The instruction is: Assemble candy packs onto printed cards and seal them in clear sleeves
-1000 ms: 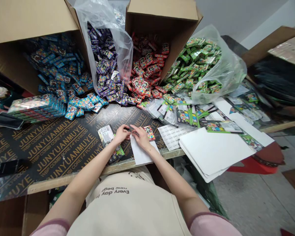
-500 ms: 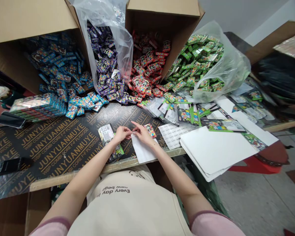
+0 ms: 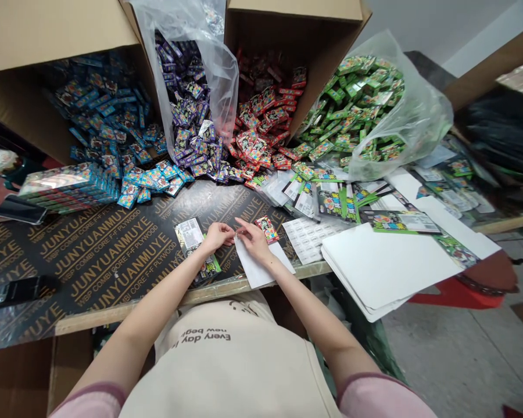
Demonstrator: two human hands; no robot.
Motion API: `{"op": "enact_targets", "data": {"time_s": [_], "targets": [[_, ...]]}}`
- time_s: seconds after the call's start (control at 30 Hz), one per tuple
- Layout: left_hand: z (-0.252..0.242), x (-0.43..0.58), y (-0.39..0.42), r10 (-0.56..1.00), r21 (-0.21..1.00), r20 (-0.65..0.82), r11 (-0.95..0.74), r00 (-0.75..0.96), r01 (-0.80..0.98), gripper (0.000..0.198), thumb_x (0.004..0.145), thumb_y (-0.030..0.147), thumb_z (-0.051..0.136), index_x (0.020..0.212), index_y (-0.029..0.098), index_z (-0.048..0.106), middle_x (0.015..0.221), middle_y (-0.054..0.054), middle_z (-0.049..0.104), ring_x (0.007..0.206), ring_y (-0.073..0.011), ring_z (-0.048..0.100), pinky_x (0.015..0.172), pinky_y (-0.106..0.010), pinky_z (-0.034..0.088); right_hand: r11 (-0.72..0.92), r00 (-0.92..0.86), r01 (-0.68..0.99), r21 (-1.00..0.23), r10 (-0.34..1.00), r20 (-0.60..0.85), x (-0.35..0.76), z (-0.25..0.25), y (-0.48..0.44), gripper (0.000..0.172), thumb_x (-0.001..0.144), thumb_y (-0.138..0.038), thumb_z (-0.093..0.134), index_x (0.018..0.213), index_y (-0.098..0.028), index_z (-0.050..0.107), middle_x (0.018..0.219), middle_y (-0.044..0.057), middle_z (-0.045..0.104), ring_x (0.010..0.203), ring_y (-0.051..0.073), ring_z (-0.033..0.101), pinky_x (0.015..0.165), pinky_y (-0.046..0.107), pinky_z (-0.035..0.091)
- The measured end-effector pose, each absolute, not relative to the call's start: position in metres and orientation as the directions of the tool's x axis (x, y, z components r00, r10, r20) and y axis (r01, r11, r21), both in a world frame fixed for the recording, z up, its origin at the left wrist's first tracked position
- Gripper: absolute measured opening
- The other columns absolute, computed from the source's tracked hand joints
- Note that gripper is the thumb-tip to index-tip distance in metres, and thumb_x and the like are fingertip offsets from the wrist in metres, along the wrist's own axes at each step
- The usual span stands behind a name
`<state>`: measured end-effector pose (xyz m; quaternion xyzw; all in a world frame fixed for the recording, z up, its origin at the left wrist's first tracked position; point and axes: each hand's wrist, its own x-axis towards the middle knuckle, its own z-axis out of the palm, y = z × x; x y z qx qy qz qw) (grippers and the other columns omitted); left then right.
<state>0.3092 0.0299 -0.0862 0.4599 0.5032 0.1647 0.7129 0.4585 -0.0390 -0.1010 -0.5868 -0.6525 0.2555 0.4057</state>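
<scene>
The white sheet (image 3: 265,262) lies flat at the near edge of the dark table (image 3: 113,255), partly under the right hand (image 3: 253,239). The left hand (image 3: 221,237) is at its far left corner. The fingertips of both hands come together there. The left fingers are curled in a bunch; I cannot tell if they pinch the corner or something small. The right hand is palm down, with its first finger poking out to the left and the others bent. I cannot tell if it grips anything. Both arms reach out from the near side, slanting in toward each other.

A green and black packet (image 3: 209,266) lies under the left wrist. A small red packet (image 3: 268,230) is just to the right of the right hand. Farther right are a sheet of labels (image 3: 305,239) and big white cards (image 3: 387,264). On the far side sit heaps of blue packets (image 3: 146,183), purple packets (image 3: 194,145), red packets (image 3: 257,145) and green packets (image 3: 357,104).
</scene>
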Motion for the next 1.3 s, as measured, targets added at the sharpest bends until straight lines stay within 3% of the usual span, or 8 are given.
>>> {"op": "enact_targets", "data": {"time_s": [0.17,0.27,0.53,0.67,1.0,1.07,1.17,1.3], "targets": [[-0.086,0.308,0.030,0.704,0.838,-0.544,0.486,0.456,0.250,0.007,0.072,0.010,0.068,0.068,0.011,0.063,0.052,0.001,0.065,0.050,-0.0101,0.062,0.053,-0.020,0.052,0.138,-0.032,0.683,-0.717,0.987,0.160,0.464,-0.091,-0.032,0.056,0.082,-0.010,0.054,0.135,-0.027,0.051,0.094,0.005,0.068,0.097,0.025,0.051,0.090,0.044,0.038],[-0.087,0.308,0.030,0.701,0.849,-0.528,0.446,0.479,0.284,0.005,0.072,0.013,0.070,0.068,0.011,0.066,0.051,0.001,0.064,0.048,-0.0100,0.061,0.052,-0.020,0.051,0.118,-0.074,0.675,-0.728,0.993,0.091,0.467,-0.088,-0.028,0.057,0.082,-0.006,0.050,0.136,-0.025,0.050,0.084,0.003,0.068,0.088,0.022,0.052,0.088,0.041,0.035],[-0.092,0.310,0.026,0.761,0.869,-0.482,0.352,0.434,0.348,0.007,0.070,0.012,0.070,0.063,0.012,0.068,0.046,0.002,0.061,0.044,-0.0083,0.056,0.049,-0.018,0.045,0.109,-0.168,0.658,-0.745,0.986,-0.004,0.474,-0.083,-0.024,0.060,0.083,-0.007,0.052,0.139,-0.026,0.045,0.086,0.002,0.069,0.086,0.020,0.054,0.086,0.038,0.033],[-0.089,0.311,0.027,0.735,0.854,-0.514,0.390,0.443,0.344,0.011,0.076,0.011,0.064,0.065,0.011,0.067,0.048,0.002,0.062,0.046,-0.0096,0.060,0.051,-0.019,0.049,0.193,-0.180,0.699,-0.689,0.979,0.092,0.473,-0.087,-0.024,0.057,0.085,-0.007,0.050,0.139,-0.027,0.045,0.085,0.002,0.070,0.084,0.020,0.054,0.084,0.037,0.034],[-0.091,0.314,0.028,0.697,0.826,-0.564,0.456,0.444,0.332,0.019,0.081,0.010,0.055,0.066,0.011,0.066,0.048,0.001,0.062,0.046,-0.0096,0.061,0.052,-0.020,0.051,0.449,-0.319,0.839,-0.307,0.864,0.390,0.468,-0.103,-0.045,0.044,0.093,-0.011,0.042,0.134,-0.022,0.053,0.088,0.008,0.072,0.094,0.021,0.061,0.084,0.037,0.042],[-0.091,0.317,0.027,0.707,0.829,-0.557,0.451,0.435,0.330,0.019,0.081,0.010,0.056,0.064,0.010,0.066,0.047,0.001,0.061,0.046,-0.0100,0.061,0.052,-0.020,0.051,0.446,-0.292,0.830,-0.335,0.859,0.420,0.466,-0.105,-0.046,0.042,0.093,-0.012,0.042,0.132,-0.023,0.055,0.085,0.007,0.071,0.090,0.021,0.062,0.081,0.038,0.044],[-0.082,0.314,0.028,0.741,0.849,-0.525,0.421,0.418,0.320,0.015,0.079,0.011,0.058,0.065,0.010,0.066,0.050,-0.001,0.063,0.049,-0.0117,0.062,0.054,-0.023,0.052,0.382,-0.132,0.761,-0.524,0.883,0.451,0.462,-0.107,-0.044,0.042,0.093,-0.017,0.043,0.135,-0.022,0.050,0.085,0.006,0.069,0.082,0.020,0.061,0.077,0.037,0.047],[-0.057,0.274,0.045,0.872,0.911,-0.377,0.288,0.313,0.294,0.011,0.081,0.018,0.062,0.087,0.012,0.069,0.080,-0.006,0.071,0.078,-0.0160,0.067,0.074,-0.028,0.053,0.268,0.042,0.650,-0.711,0.922,0.385,0.458,-0.108,-0.042,0.046,0.094,-0.019,0.037,0.139,-0.024,0.042,0.087,0.005,0.061,0.080,0.020,0.058,0.080,0.038,0.049]]}}
